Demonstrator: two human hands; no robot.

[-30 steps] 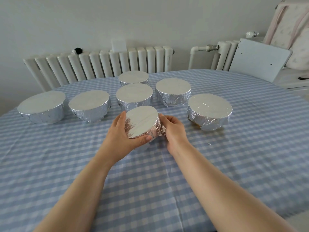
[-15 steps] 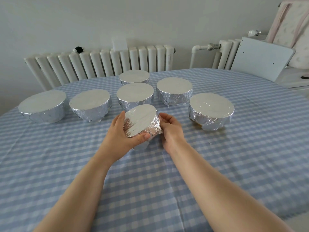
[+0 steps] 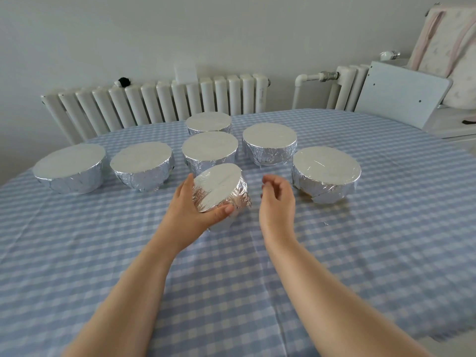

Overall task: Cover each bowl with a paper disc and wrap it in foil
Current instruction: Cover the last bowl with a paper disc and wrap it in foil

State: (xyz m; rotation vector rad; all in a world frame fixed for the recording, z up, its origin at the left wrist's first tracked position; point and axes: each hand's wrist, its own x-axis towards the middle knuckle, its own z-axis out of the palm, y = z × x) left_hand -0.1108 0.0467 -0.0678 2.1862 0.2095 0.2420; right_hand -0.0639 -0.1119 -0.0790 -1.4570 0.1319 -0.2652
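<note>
A small foil-wrapped bowl (image 3: 221,189) is tilted toward me, lifted a little above the table. My left hand (image 3: 190,210) grips it from the left, thumb under its near edge. My right hand (image 3: 277,199) hovers just to the right of the bowl, fingers loosely curled, holding nothing. Several other foil-wrapped bowls stand upright behind: one at far left (image 3: 70,168), one beside it (image 3: 143,168), one in the middle (image 3: 210,152), one further back (image 3: 208,123), one right of middle (image 3: 269,144) and one at the right (image 3: 325,173).
The round table (image 3: 386,240) wears a blue-and-white checked cloth. White radiators (image 3: 159,104) line the wall behind it. A white board (image 3: 401,92) and a padded seat (image 3: 450,47) stand at the back right, past the table's edge.
My right hand has let go of the small bowl and moved off to the right. My left hand still holds the bowl, tilted a bit more.
</note>
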